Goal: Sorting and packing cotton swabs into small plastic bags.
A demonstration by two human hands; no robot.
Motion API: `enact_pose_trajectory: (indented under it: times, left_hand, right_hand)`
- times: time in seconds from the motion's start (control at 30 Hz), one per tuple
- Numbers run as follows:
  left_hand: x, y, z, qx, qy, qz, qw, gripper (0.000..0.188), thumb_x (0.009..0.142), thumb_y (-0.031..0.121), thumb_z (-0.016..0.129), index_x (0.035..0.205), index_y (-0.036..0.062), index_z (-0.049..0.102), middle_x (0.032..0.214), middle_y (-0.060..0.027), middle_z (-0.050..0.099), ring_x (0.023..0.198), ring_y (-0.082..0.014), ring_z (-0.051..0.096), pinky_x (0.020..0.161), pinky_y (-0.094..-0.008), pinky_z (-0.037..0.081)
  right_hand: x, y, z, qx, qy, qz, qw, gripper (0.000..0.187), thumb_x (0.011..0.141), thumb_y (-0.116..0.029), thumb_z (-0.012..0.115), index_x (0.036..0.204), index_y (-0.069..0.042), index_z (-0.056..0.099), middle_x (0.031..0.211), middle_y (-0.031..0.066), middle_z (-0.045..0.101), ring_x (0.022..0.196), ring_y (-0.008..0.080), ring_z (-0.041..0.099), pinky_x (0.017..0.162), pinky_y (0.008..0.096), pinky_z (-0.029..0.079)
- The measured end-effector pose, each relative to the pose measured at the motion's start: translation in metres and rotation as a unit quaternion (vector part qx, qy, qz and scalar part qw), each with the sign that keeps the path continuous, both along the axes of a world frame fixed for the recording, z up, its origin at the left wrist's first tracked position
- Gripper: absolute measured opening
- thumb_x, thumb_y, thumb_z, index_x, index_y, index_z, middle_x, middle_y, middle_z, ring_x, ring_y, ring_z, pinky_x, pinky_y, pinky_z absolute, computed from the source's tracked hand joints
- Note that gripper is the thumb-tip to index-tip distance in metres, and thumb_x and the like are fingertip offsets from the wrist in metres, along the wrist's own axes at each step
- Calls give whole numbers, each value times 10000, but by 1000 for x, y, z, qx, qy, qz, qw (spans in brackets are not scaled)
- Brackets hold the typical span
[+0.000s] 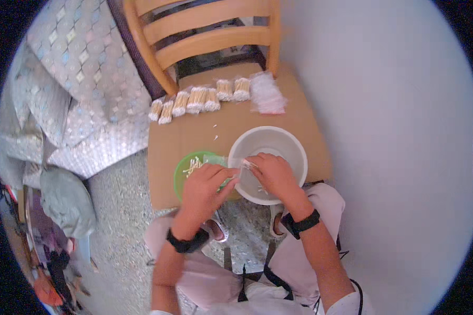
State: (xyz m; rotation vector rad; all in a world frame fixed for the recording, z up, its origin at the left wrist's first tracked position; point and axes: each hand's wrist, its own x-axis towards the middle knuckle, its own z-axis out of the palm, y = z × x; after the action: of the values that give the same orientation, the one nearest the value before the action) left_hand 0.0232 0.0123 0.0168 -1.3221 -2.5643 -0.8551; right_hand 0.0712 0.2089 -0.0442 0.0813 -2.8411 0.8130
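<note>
My left hand [207, 184] is closed on a small clear plastic bag [234, 162], above the right side of a green bowl [177, 181]. Loose cotton swabs [193, 165] lie in that bowl. Over the white bowl [301, 152], my right hand [276, 177] pinches a few cotton swabs [251, 164] at the bag's right end. Whether their tips are inside the bag cannot be made out. A few more swabs [263, 189] lie in the white bowl, partly hidden by my right hand.
Several clear bags of cotton swabs [197, 100] stand in a row toward the chair back [215, 44]. Beside them is a stack of clear plastic bags [268, 94]. Two small white bits [215, 137] lie on the brown board [165, 142]. A wall [394, 131] rises on the right.
</note>
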Motion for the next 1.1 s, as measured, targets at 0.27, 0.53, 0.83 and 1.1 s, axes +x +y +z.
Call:
enact_pose_trajectory:
  times: [0.27, 0.53, 0.83, 1.1]
  left_hand:
    - [-15, 17, -30, 15, 35, 36, 999, 296, 804, 261, 654, 1063, 118, 639, 1025, -93, 607, 1007, -301, 526, 879, -419, 414]
    - [-13, 27, -29, -13, 23, -20, 999, 234, 814, 230, 633, 1005, 97, 655, 998, -73, 618, 984, -271, 540, 870, -405, 410]
    - [-18, 28, -21, 47, 7, 37, 998, 246, 803, 262, 658, 1004, 121, 674, 1105, -63, 609, 1086, -293, 514, 950, -409, 390]
    - [-19, 30, -22, 105, -8, 0, 994, 136, 764, 229, 698, 849, 123, 711, 1122, -37, 601, 1114, -290, 499, 972, -411, 375]
  right_hand:
    - [-3, -2, -6, -36, 125, -37, 991, 191, 853, -204, 544, 940, -82, 663, 897, 111, 640, 837, 320, 608, 765, 437, 460]
    - [9, 9, 6, 9, 101, -74, 992, 151, 823, -172, 601, 936, -101, 672, 848, 83, 652, 777, 264, 617, 768, 415, 446]
    - [8, 11, 13, -234, 12, -107, 966, 169, 812, -172, 675, 924, -51, 638, 834, 66, 663, 737, 174, 638, 702, 295, 500]
    - [8, 8, 15, -525, 21, -65, 848, 153, 876, -161, 631, 919, -14, 616, 852, 18, 628, 784, 84, 595, 708, 231, 484]
